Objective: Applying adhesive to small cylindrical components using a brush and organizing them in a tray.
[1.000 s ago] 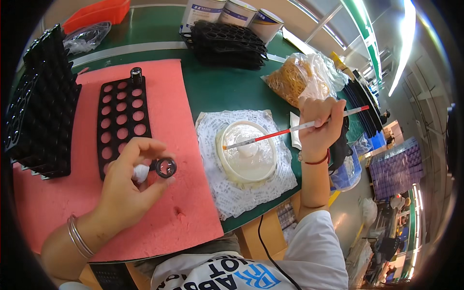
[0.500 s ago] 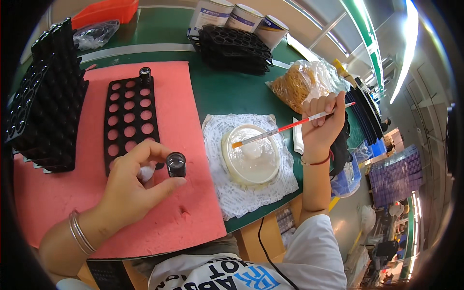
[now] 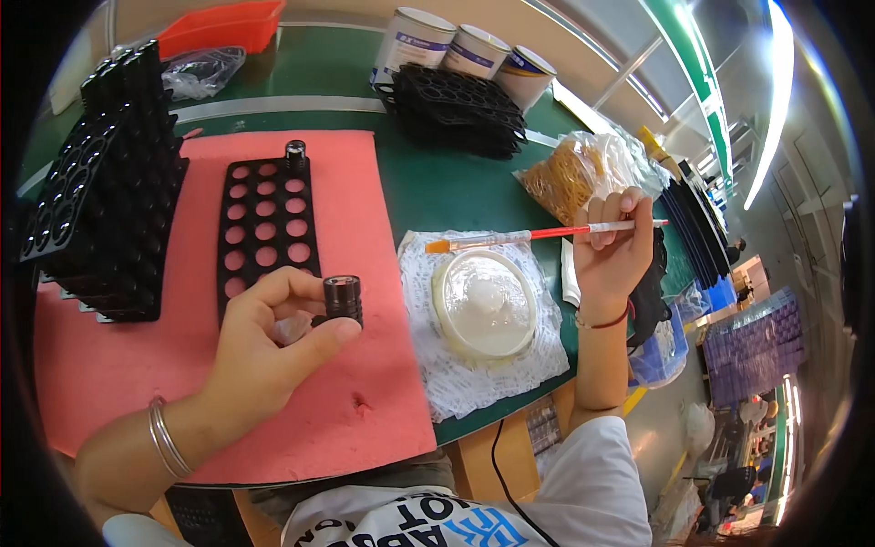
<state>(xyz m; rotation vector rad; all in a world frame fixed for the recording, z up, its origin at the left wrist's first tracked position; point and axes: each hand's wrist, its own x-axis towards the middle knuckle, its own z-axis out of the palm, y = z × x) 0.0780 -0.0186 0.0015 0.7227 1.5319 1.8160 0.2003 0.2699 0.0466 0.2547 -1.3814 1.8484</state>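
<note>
My left hand (image 3: 264, 351) grips a small black cylinder (image 3: 343, 299) between thumb and fingers, just above the pink mat (image 3: 137, 365), beside the lower end of a flat black tray with round holes (image 3: 267, 232). One more black cylinder (image 3: 295, 153) stands in the tray's far corner. My right hand (image 3: 616, 258) holds a thin red-and-white brush (image 3: 538, 234) level, its orange tip pointing left over the far edge of a round clear dish (image 3: 485, 304) that holds something whitish. The dish rests on a white lace cloth (image 3: 456, 365).
A stack of black holed trays (image 3: 100, 210) stands at the left, another stack (image 3: 456, 109) lies at the back by three white cans (image 3: 465, 50). A bag of rubber bands (image 3: 574, 173), an orange bin (image 3: 219, 25), and a crumpled clear bag (image 3: 200, 71) lie on the green table (image 3: 437, 187).
My left hand has turned the black cylinder upright and lifted it slightly to the right. The brush in my right hand has shifted a little up and away from the dish.
</note>
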